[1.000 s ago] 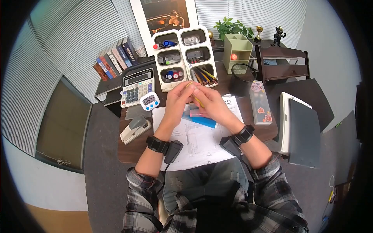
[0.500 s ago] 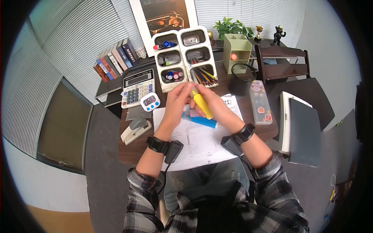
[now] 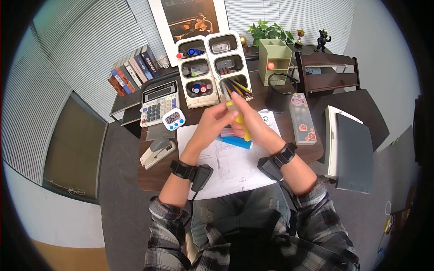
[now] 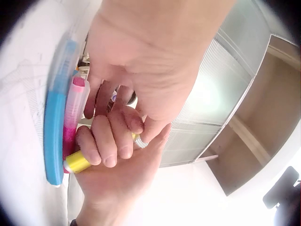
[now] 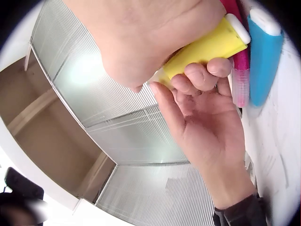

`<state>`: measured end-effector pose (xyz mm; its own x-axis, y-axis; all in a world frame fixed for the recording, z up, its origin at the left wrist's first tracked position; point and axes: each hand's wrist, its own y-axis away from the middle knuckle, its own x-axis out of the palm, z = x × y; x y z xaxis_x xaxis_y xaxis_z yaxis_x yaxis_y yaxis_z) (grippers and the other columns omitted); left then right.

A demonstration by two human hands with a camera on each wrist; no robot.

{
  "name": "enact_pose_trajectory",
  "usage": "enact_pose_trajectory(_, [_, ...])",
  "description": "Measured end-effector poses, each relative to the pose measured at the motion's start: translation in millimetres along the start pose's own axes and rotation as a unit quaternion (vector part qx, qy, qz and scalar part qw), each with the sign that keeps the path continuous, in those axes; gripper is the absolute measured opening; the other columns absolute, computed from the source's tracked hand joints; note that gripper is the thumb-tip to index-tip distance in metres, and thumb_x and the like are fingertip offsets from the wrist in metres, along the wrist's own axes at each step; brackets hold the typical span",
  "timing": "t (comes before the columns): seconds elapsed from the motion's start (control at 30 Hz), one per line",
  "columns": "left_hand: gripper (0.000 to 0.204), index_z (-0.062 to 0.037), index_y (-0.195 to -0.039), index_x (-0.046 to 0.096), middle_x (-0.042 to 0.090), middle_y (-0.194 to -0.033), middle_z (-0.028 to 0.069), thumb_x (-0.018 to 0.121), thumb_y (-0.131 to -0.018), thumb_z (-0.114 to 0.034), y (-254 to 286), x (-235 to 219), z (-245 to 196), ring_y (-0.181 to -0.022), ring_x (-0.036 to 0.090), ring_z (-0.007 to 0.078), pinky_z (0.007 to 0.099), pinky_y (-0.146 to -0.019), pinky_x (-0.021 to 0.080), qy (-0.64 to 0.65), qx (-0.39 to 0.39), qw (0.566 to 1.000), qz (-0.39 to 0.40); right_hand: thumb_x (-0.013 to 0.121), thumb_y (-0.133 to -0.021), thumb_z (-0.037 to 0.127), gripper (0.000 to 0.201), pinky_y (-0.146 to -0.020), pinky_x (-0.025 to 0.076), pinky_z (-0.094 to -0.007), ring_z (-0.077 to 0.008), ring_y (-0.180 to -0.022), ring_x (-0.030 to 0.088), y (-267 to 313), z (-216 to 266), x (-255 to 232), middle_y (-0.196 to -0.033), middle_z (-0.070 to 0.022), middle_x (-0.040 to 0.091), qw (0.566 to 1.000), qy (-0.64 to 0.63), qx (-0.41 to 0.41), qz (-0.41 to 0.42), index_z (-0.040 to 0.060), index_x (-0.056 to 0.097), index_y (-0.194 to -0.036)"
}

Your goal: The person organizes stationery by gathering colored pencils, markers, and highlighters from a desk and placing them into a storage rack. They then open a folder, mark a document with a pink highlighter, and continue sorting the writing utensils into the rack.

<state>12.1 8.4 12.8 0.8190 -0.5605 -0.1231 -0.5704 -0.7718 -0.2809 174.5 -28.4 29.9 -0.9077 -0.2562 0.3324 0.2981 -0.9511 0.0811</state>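
Observation:
A yellow highlighter with a translucent end is held between both hands above the paper. The right hand grips its yellow body, fingers curled round it in the left wrist view. The left hand pinches around the translucent end, its thumb touching there in the right wrist view; part of that end is hidden by fingers. Below the hands, a blue marker and a pink one lie side by side on the paper.
Behind the hands stands a white organizer with pens and pencils. To the left are a calculator, timer and stapler. To the right are a black mesh cup and a pencil case.
The highlighter has turned steeper and shifted slightly right. The right thumb has lifted and now points forward, while the left hand has moved a little away from the right, its fingers still at the translucent end.

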Motion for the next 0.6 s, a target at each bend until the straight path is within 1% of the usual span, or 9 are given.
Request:
enact_pose_trajectory(0.03, [0.037,0.0016,-0.121,0.062,0.066,-0.100,0.0027,0.059,-0.099,-0.027,-0.2,-0.9,1.7,-0.092,0.062,0.0098,0.0259,-0.083,0.049,0.000,0.000,1.000,0.000,0.042,-0.098,0.061,0.058,-0.041,0.028,-0.0254,-0.0087,-0.043,0.035,-0.1,0.4,-2.2,-0.055,0.0023,0.038,1.000,0.010,0.024,-0.013,0.0071,0.053,-0.078])
enact_pose_trajectory(0.07, [0.037,0.0014,-0.121,0.062,0.065,-0.097,0.0018,0.059,-0.099,-0.028,-0.2,-1.7,3.4,-0.092,0.062,0.0099,0.0263,-0.084,0.049,-0.023,-0.006,1.000,0.016,0.042,-0.098,0.061,0.058,-0.041,0.028,-0.0254,-0.0087,-0.043,0.035,-0.6,-0.1,-3.3,-0.055,0.0023,0.038,1.000,0.010,0.025,-0.013,0.0071,0.053,-0.078])
enact_pose_trajectory(0.13, [0.037,0.0013,-0.122,0.062,0.064,-0.093,0.0009,0.058,-0.100,-0.029,0.7,-2.8,2.4,-0.092,0.061,0.0100,0.0267,-0.086,0.048,-0.046,-0.012,0.998,0.032,0.043,-0.098,0.058,0.057,-0.039,0.025,-0.0267,-0.0086,-0.041,0.031,-1.6,-1.7,-4.8,-0.051,0.0039,0.032,1.000,0.015,0.013,-0.013,0.0061,0.052,-0.075])
enact_pose_trajectory(0.17, [0.039,0.0016,-0.123,0.062,0.062,-0.091,0.0006,0.055,-0.101,-0.030,0.9,-2.8,-1.3,-0.092,0.060,0.0102,0.0278,-0.087,0.049,-0.042,-0.008,0.999,0.023,0.043,-0.098,0.058,0.057,-0.039,0.025,-0.0267,-0.0086,-0.041,0.031,-0.7,-1.4,-5.2,-0.051,0.0039,0.032,1.000,0.015,0.014,-0.013,0.0061,0.052,-0.075])
enact_pose_trajectory(0.23, [0.040,0.0019,-0.124,0.061,0.060,-0.088,0.0003,0.052,-0.102,-0.030,0.9,-1.2,-1.7,-0.093,0.059,0.0104,0.0289,-0.089,0.049,-0.037,-0.004,0.999,0.015,0.040,-0.098,0.050,0.052,-0.039,0.024,-0.0269,-0.0091,-0.040,0.030,1.7,0.1,-5.2,-0.050,0.0030,0.032,1.000,-0.005,-0.008,-0.009,0.0047,0.052,-0.076])
enact_pose_trajectory(0.3, [0.045,0.0041,-0.125,0.060,0.056,-0.084,0.0000,0.046,-0.104,-0.032,-0.1,3.5,3.0,-0.092,0.058,0.0109,0.0312,-0.091,0.049,0.089,0.003,0.995,-0.041,0.039,-0.098,0.048,0.051,-0.039,0.024,-0.0270,-0.0094,-0.040,0.030,1.0,-1.2,-3.6,-0.049,0.0024,0.033,1.000,0.007,-0.026,-0.009,0.0039,0.052,-0.076])
enact_pose_trajectory(0.33, [0.045,0.0041,-0.125,0.060,0.056,-0.084,0.0000,0.046,-0.104,-0.032,-0.2,3.0,3.2,-0.092,0.058,0.0109,0.0312,-0.091,0.049,0.089,0.003,0.995,-0.041,0.037,-0.098,0.045,0.050,-0.039,0.024,-0.0271,-0.0096,-0.040,0.029,0.7,-1.7,-3.1,-0.049,0.0017,0.034,0.999,0.020,-0.044,-0.009,0.0032,0.052,-0.077])
enact_pose_trajectory(0.43, [0.048,0.0062,-0.127,0.059,0.060,-0.091,0.0031,0.042,-0.105,-0.033,-1.2,1.7,3.5,-0.090,0.059,0.0125,0.0326,-0.091,0.050,0.108,-0.002,0.993,-0.048,0.035,-0.099,0.043,0.049,-0.039,0.025,-0.0275,-0.0099,-0.040,0.030,-1.8,-6.4,-6.1,-0.049,0.0000,0.037,0.996,0.058,-0.063,-0.013,0.0029,0.053,-0.077])
enact_pose_trajectory(0.6, [0.047,0.0067,-0.120,0.061,0.068,-0.100,0.0106,0.042,-0.105,-0.033,-1.7,1.6,0.5,-0.087,0.063,0.0159,0.0325,-0.088,0.052,0.082,0.021,0.994,-0.068,0.036,-0.099,0.042,0.048,-0.040,0.025,-0.0285,-0.0104,-0.040,0.031,-1.1,-7.0,-6.0,-0.049,-0.0007,0.039,0.995,0.073,-0.069,-0.024,0.0033,0.052,-0.077])
